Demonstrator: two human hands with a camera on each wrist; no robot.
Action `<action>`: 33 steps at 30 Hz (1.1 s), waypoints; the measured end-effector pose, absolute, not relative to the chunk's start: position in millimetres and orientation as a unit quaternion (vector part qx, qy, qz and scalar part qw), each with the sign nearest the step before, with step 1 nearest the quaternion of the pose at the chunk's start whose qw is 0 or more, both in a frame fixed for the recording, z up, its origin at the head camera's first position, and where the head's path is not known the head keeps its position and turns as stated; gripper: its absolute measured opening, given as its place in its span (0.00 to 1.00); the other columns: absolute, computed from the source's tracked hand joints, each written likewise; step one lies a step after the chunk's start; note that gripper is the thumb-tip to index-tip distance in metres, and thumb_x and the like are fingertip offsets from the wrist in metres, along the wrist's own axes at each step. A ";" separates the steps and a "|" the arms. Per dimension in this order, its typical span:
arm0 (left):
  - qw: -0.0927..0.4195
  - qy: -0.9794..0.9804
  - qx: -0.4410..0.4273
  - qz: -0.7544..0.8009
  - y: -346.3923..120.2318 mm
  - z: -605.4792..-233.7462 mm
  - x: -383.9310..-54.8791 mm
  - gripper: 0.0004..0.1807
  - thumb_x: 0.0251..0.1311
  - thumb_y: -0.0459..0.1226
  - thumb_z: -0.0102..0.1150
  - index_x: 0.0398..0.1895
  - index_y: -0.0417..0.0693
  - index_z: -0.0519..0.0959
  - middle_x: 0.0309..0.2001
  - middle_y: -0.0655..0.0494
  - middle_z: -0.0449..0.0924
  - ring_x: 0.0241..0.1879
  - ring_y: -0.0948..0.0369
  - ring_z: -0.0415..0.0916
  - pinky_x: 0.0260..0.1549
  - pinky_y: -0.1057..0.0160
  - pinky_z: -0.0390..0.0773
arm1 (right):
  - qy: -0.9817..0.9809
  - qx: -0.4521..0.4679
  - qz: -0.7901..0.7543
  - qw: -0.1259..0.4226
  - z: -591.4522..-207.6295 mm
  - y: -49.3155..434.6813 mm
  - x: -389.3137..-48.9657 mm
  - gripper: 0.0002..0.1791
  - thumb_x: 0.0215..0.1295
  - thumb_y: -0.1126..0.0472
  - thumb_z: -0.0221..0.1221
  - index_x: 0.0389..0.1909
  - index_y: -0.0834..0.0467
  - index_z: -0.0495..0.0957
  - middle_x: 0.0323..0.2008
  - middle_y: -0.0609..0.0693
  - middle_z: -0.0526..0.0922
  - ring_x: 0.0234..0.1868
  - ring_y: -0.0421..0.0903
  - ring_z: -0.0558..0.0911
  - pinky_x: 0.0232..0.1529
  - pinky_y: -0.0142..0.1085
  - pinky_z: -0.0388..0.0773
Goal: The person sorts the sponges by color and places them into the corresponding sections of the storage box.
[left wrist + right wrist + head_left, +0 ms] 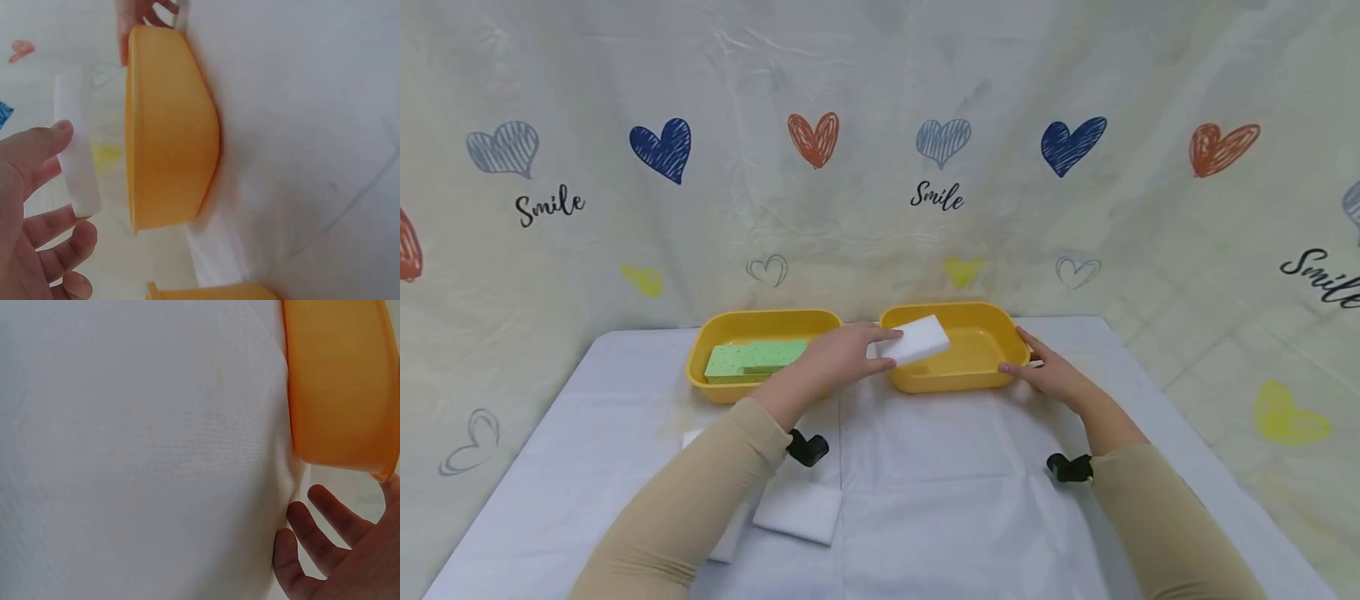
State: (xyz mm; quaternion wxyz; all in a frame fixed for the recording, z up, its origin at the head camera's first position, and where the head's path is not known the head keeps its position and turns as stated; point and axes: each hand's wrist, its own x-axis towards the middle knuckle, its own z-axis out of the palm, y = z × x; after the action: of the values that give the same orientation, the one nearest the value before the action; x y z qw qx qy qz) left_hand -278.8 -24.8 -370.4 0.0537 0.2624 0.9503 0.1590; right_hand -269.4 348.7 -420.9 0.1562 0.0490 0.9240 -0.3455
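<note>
My left hand (842, 354) pinches a white sponge block (919, 340) between thumb and fingers, tilted above the left part of the right yellow tray (951, 382). In the left wrist view the white block (76, 150) is held apart from the tray's side (169, 131). My right hand (1056, 377) holds that tray's right end, thumb at the front rim and a finger at the side. The right wrist view shows its other fingers (319, 540) loosely bent below the tray's end (344, 387). Inside the tray, the visible floor is bare.
To the left stands a second yellow tray (763, 318) with green sponges (752, 358) in it, partly hidden by my left arm. White blocks (801, 508) lie on the white-covered table (955, 500) near that arm. A curtain printed with hearts (865, 67) hangs close behind the trays.
</note>
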 end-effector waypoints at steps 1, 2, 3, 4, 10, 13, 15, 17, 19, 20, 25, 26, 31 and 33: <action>0.058 0.950 0.261 0.159 -20.2 -370.3 -283.1 0.30 0.64 0.60 0.58 0.70 0.78 0.68 0.70 0.61 0.68 0.67 0.56 0.66 0.60 0.49 0.72 | 0.924 0.050 -0.346 0.156 -420.9 349.2 -269.4 0.60 0.56 0.26 0.59 0.78 0.35 0.30 0.70 0.69 0.53 0.63 0.67 0.62 0.65 0.68 0.59; 0.062 0.950 0.263 0.158 -15.8 -370.1 -287.0 0.30 0.63 0.60 0.58 0.70 0.77 0.68 0.69 0.62 0.69 0.67 0.56 0.66 0.61 0.50 0.71 | 0.924 0.050 -0.347 0.156 -420.6 349.7 -269.2 0.60 0.57 0.26 0.59 0.78 0.35 0.30 0.71 0.69 0.53 0.63 0.67 0.61 0.65 0.68 0.59; 0.068 0.950 0.263 0.157 -11.6 -370.1 -291.0 0.30 0.63 0.59 0.59 0.69 0.77 0.69 0.69 0.62 0.69 0.67 0.56 0.66 0.62 0.50 0.70 | 0.923 0.050 -0.347 0.156 -420.4 350.1 -269.0 0.60 0.57 0.27 0.59 0.78 0.35 0.30 0.71 0.69 0.53 0.63 0.67 0.62 0.65 0.68 0.59; 0.073 0.949 0.263 0.156 -7.7 -370.4 -294.9 0.29 0.63 0.59 0.60 0.69 0.77 0.70 0.68 0.62 0.70 0.66 0.56 0.67 0.62 0.51 0.70 | 0.923 0.050 -0.347 0.156 -420.2 350.2 -268.8 0.59 0.57 0.27 0.59 0.78 0.36 0.30 0.70 0.69 0.53 0.63 0.67 0.62 0.64 0.68 0.59; 0.089 0.948 0.272 0.140 8.9 -382.2 -317.1 0.28 0.62 0.57 0.62 0.66 0.75 0.74 0.65 0.66 0.74 0.62 0.57 0.71 0.62 0.56 0.69 | 0.923 0.052 -0.347 0.155 -419.9 351.4 -269.7 0.58 0.59 0.29 0.59 0.79 0.37 0.31 0.70 0.69 0.53 0.63 0.66 0.62 0.64 0.67 0.60; 0.094 0.950 0.273 0.117 14.4 -389.7 -325.8 0.27 0.61 0.57 0.63 0.65 0.74 0.75 0.63 0.67 0.76 0.60 0.57 0.72 0.62 0.57 0.69 | 0.924 0.047 -0.348 0.152 -420.9 351.9 -270.7 0.57 0.61 0.29 0.58 0.79 0.38 0.32 0.70 0.68 0.55 0.63 0.66 0.62 0.65 0.67 0.60; 0.096 0.951 0.276 0.099 17.5 -392.8 -329.2 0.26 0.61 0.57 0.63 0.64 0.73 0.76 0.62 0.67 0.77 0.59 0.55 0.73 0.62 0.57 0.68 | 0.925 0.042 -0.346 0.153 -421.7 351.9 -270.9 0.57 0.61 0.30 0.58 0.79 0.38 0.32 0.70 0.68 0.55 0.63 0.67 0.62 0.65 0.67 0.60; 0.099 0.952 0.276 0.086 20.0 -393.9 -331.1 0.26 0.61 0.56 0.63 0.63 0.72 0.77 0.61 0.66 0.78 0.59 0.53 0.72 0.63 0.55 0.66 | 0.926 0.041 -0.344 0.152 -422.9 352.2 -271.4 0.56 0.61 0.29 0.58 0.79 0.38 0.33 0.69 0.68 0.56 0.64 0.66 0.63 0.65 0.66 0.61; 0.102 0.953 0.274 0.076 21.9 -394.0 -331.8 0.25 0.61 0.56 0.63 0.63 0.72 0.78 0.60 0.65 0.79 0.59 0.52 0.71 0.65 0.54 0.63 | 0.927 0.038 -0.342 0.152 -423.1 351.8 -271.2 0.57 0.61 0.29 0.58 0.79 0.38 0.33 0.69 0.68 0.56 0.64 0.66 0.63 0.65 0.66 0.61; 0.103 0.954 0.271 0.073 22.8 -394.1 -332.1 0.25 0.61 0.56 0.63 0.63 0.72 0.78 0.60 0.65 0.79 0.59 0.51 0.71 0.66 0.53 0.62 | 0.927 0.039 -0.341 0.152 -423.1 351.9 -271.2 0.57 0.61 0.29 0.58 0.79 0.38 0.33 0.70 0.68 0.56 0.64 0.66 0.63 0.65 0.66 0.61; 0.103 0.957 0.264 0.062 27.0 -394.1 -333.2 0.24 0.61 0.55 0.64 0.62 0.72 0.79 0.60 0.63 0.79 0.61 0.49 0.68 0.68 0.50 0.58 | 0.927 0.038 -0.342 0.151 -421.5 353.2 -270.1 0.56 0.61 0.30 0.58 0.79 0.38 0.33 0.70 0.68 0.56 0.64 0.66 0.63 0.64 0.66 0.62; 0.104 0.957 0.262 0.064 27.8 -394.0 -333.4 0.23 0.61 0.55 0.64 0.61 0.71 0.79 0.60 0.63 0.79 0.61 0.49 0.67 0.68 0.50 0.57 | 0.926 0.038 -0.343 0.150 -421.5 353.5 -270.1 0.56 0.61 0.30 0.58 0.79 0.38 0.33 0.70 0.67 0.56 0.64 0.66 0.63 0.65 0.66 0.61; 0.106 0.958 0.256 0.073 28.9 -391.8 -332.4 0.23 0.61 0.53 0.65 0.61 0.69 0.80 0.59 0.62 0.79 0.61 0.49 0.66 0.69 0.50 0.55 | 0.926 0.038 -0.344 0.151 -422.8 352.9 -270.7 0.56 0.61 0.30 0.58 0.79 0.37 0.33 0.70 0.67 0.55 0.64 0.66 0.62 0.64 0.67 0.61; 0.105 0.958 0.258 0.071 29.0 -390.5 -331.5 0.24 0.61 0.52 0.66 0.61 0.69 0.79 0.59 0.62 0.79 0.61 0.48 0.66 0.68 0.50 0.55 | 0.925 0.036 -0.345 0.151 -422.9 353.3 -270.9 0.56 0.61 0.30 0.58 0.79 0.37 0.32 0.70 0.68 0.55 0.64 0.66 0.62 0.64 0.67 0.61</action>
State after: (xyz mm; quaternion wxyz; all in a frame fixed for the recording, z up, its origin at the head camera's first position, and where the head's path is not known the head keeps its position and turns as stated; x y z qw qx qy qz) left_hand -331.5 29.0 -390.5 0.1053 0.2585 0.9576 0.0713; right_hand -270.9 353.3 -422.9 0.1514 0.0362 0.9255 -0.3453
